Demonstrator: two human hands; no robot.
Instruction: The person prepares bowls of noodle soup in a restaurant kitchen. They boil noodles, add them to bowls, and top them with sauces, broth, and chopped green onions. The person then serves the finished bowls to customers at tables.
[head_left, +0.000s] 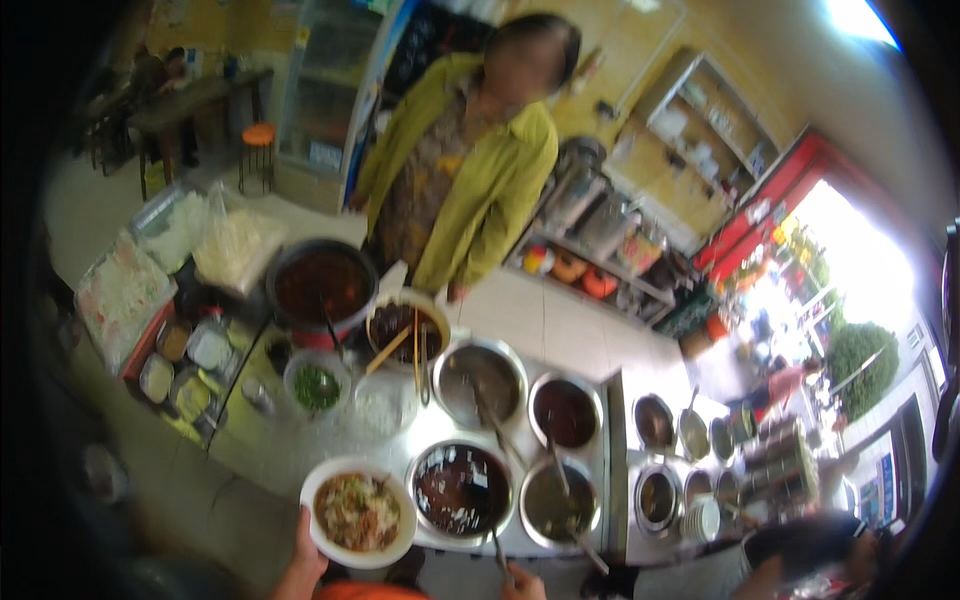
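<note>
My left hand (304, 551) holds a white bowl (367, 559) from its left side, at the front edge of the steel counter (300, 444). In the bowl lies food (358, 511) in brown sauce with pale pieces and green bits. My right hand (523, 583) grips the handle of a ladle (500, 553), which leans into a round pot of dark, shiny liquid (459, 487); the ladle's far end is hidden. To its right, a pot of murky greenish-brown liquid (559, 499) has utensils in it. Behind these are a pot of brownish liquid (480, 381) and one of dark red liquid (566, 411).
A person in a yellow-green jacket (480, 165) stands across the counter. Chopped greens (316, 386), a large pan of red-brown sauce (322, 285) and a bagged pale food (236, 247) sit at the left. More pots (654, 422) and stacked white bowls (701, 519) are at the right.
</note>
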